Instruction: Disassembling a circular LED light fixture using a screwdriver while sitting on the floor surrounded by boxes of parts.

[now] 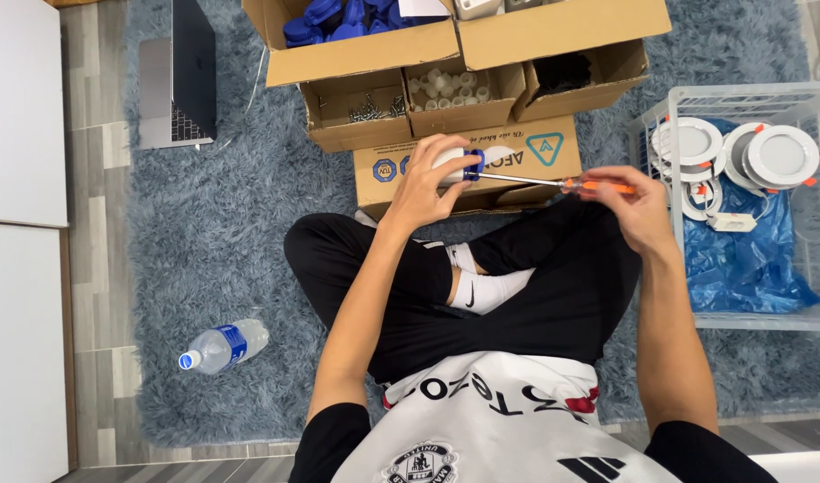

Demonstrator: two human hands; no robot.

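My left hand (pixel 428 183) grips a small white round fitting with a blue part (pixel 459 165) just above my crossed legs. In my right hand (pixel 629 201) is a screwdriver (pixel 553 182) with an orange handle. Its metal shaft runs left and its tip meets the blue part. Both hands hover in front of a flat cardboard box (pixel 535 152).
Open cardboard boxes hold blue parts (pixel 338 22), screws (pixel 374 107) and white caps (pixel 446 85). A white wire basket (pixel 741 98) at right holds round white lamps (pixel 781 154) and a blue bag (pixel 741 259). A laptop (pixel 182 80) and a water bottle (pixel 222 347) lie on the grey rug at left.
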